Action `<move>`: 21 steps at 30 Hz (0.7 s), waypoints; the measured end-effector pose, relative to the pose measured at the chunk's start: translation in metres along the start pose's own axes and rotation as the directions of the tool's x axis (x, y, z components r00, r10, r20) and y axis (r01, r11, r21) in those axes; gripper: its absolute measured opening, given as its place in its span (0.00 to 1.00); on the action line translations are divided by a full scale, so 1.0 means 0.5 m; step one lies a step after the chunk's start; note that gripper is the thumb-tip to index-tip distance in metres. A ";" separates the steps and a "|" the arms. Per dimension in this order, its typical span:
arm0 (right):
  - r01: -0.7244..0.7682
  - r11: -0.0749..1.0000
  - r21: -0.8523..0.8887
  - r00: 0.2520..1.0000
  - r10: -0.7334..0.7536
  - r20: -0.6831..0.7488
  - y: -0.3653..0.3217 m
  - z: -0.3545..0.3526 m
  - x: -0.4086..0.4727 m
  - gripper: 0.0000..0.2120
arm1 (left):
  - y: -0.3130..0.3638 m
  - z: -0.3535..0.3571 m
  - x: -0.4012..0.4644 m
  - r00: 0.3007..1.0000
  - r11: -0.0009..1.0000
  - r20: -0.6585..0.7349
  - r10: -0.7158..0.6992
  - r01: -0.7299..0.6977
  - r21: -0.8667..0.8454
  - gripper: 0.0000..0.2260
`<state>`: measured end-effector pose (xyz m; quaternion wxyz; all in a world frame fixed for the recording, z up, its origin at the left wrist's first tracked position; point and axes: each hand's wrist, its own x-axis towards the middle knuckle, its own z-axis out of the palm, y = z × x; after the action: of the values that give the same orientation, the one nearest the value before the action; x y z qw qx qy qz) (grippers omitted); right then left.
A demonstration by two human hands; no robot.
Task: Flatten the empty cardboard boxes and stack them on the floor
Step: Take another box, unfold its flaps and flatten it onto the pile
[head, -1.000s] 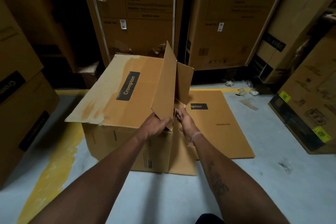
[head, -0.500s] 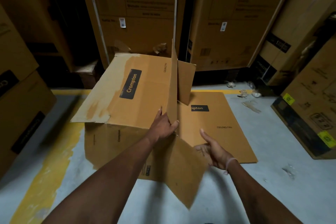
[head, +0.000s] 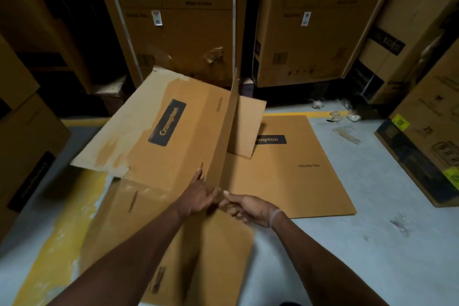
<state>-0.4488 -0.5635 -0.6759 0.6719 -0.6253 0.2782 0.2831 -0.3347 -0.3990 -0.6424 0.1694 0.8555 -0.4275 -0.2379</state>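
Both hands meet at the box's near corner — left hand [head: 198, 197] gripping the upright flap [head: 224, 136], right hand [head: 248, 207], back from the loose panel, pinching beside it — so the box [head: 159, 136] sags lower, half-collapsed beside the flattened sheet [head: 293, 171] on the floor [head: 372, 243].

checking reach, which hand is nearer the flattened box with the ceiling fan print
Right. The right hand hovers at the flattened box's near edge; the left hand sits farther left, on the upright flap.
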 end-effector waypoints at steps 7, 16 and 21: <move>-0.071 0.991 -0.112 0.991 0.057 -0.122 0.036 0.061 0.034 0.32 | -0.142 0.135 -0.068 0.926 0.984 0.336 -0.174 0.177 0.022 0.34; -0.136 0.988 0.067 0.802 0.149 -0.578 0.122 0.055 0.108 0.33 | -0.167 0.195 -0.082 0.936 0.977 0.298 -0.188 0.209 -0.041 0.27; -0.020 0.940 0.340 0.782 0.227 -0.581 0.144 0.054 0.137 0.32 | -0.168 0.190 -0.076 0.945 0.981 0.285 -0.160 0.185 -0.062 0.31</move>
<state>-0.4537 -0.5302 -0.7731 0.6160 -0.5477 0.5629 0.0610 -0.3523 -0.3277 -0.7526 0.1234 0.8395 -0.3595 -0.3883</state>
